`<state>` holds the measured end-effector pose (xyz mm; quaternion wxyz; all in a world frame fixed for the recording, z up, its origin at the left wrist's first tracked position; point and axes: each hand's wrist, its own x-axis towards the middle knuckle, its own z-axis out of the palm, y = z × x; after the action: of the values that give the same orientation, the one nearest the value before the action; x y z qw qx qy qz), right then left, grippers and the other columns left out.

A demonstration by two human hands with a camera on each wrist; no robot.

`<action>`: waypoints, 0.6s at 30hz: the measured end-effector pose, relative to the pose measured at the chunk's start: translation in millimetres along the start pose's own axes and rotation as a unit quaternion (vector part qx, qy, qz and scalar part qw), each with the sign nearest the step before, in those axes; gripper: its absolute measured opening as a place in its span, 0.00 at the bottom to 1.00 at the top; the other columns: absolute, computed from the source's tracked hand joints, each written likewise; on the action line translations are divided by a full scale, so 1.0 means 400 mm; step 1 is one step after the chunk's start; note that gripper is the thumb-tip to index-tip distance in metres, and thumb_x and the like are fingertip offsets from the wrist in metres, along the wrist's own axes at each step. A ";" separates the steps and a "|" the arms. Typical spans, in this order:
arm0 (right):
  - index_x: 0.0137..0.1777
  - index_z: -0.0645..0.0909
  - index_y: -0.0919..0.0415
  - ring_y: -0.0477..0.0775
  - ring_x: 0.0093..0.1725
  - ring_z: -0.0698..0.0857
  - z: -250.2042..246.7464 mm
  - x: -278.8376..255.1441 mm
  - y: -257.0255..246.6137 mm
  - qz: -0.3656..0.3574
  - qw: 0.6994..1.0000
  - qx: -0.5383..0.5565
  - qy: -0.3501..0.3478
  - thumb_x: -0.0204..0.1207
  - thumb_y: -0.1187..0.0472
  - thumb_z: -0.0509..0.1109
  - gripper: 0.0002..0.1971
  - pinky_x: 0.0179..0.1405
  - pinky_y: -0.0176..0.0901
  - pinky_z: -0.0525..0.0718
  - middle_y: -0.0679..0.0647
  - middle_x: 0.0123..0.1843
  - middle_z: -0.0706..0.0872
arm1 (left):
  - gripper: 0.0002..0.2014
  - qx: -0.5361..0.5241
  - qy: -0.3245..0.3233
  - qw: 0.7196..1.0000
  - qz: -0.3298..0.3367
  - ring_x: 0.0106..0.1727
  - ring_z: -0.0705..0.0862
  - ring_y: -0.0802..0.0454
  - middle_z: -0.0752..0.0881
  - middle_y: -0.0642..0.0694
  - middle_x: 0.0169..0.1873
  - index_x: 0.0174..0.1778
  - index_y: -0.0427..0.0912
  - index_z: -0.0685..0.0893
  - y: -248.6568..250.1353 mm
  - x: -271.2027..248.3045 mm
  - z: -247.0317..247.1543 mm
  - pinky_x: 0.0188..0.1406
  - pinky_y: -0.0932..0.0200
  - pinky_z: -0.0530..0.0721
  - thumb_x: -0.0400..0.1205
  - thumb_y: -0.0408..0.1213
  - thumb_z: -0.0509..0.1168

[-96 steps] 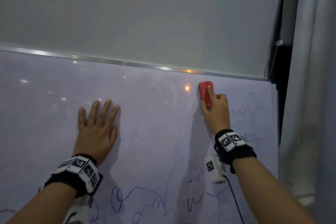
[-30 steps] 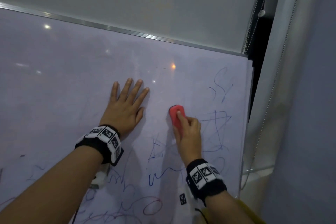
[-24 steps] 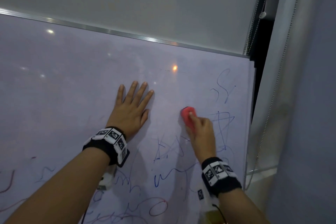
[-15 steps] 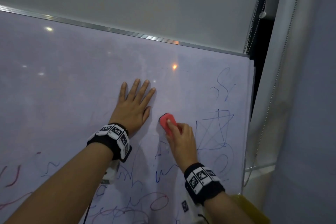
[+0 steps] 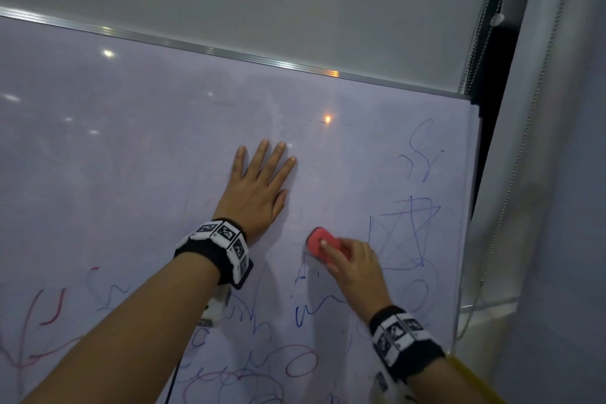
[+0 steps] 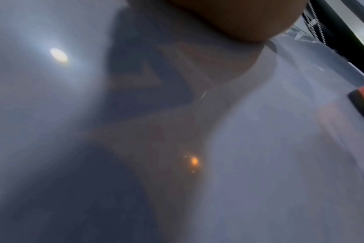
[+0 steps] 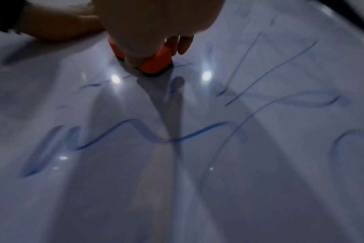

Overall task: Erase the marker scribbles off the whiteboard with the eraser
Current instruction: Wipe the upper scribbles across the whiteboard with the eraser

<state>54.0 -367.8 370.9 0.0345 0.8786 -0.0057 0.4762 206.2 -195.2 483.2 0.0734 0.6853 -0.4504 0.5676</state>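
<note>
A red eraser lies pressed against the whiteboard, and my right hand grips it with the forefinger laid along its back. In the right wrist view the eraser shows its dark felt edge on the board, under my fingers. My left hand rests flat on the board up and left of the eraser, fingers straight. Blue scribbles stand just right of the eraser, a blue wavy line runs below it, and red loops sit lower down.
The board's metal top rail runs across the head view, and its right edge meets a dark gap with a blind's bead chain. A grey curtain hangs at the right. More red marks lie at lower left.
My right hand has kept rubbing the eraser side to side, going right and then back left, and it now sits lower on the board. The blue marks under it have thinned. The left hand stays flat.
</note>
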 end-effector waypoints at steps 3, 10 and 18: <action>0.71 0.69 0.53 0.69 0.50 0.79 -0.052 0.056 0.098 0.146 0.986 0.017 0.077 0.69 0.63 0.76 0.31 0.47 0.54 0.80 0.69 0.53 0.79 | 0.27 0.002 0.000 1.000 -0.003 0.78 0.58 0.37 0.66 0.37 0.77 0.78 0.41 0.63 -0.001 0.003 -0.007 0.77 0.38 0.42 0.83 0.46 0.49; 0.69 0.69 0.56 0.65 0.42 0.80 0.025 0.014 -0.096 0.139 0.985 0.074 0.077 0.64 0.65 0.79 0.34 0.36 0.52 0.84 0.65 0.47 0.80 | 0.24 0.015 0.005 0.997 0.082 0.70 0.67 0.37 0.77 0.36 0.70 0.73 0.41 0.72 -0.064 0.022 -0.030 0.65 0.41 0.62 0.81 0.44 0.51; 0.64 0.76 0.57 0.66 0.46 0.78 -0.009 0.027 0.049 0.205 0.969 0.023 0.134 0.75 0.52 0.68 0.19 0.45 0.59 0.82 0.65 0.48 0.78 | 0.25 0.037 -0.001 0.995 0.097 0.79 0.59 0.41 0.71 0.38 0.75 0.76 0.42 0.67 -0.180 -0.011 -0.081 0.71 0.41 0.58 0.83 0.46 0.50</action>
<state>55.9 -387.1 383.0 -0.0835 0.7872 -0.1700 0.5869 233.8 -131.0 520.1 -0.0079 0.6412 -0.4933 0.5878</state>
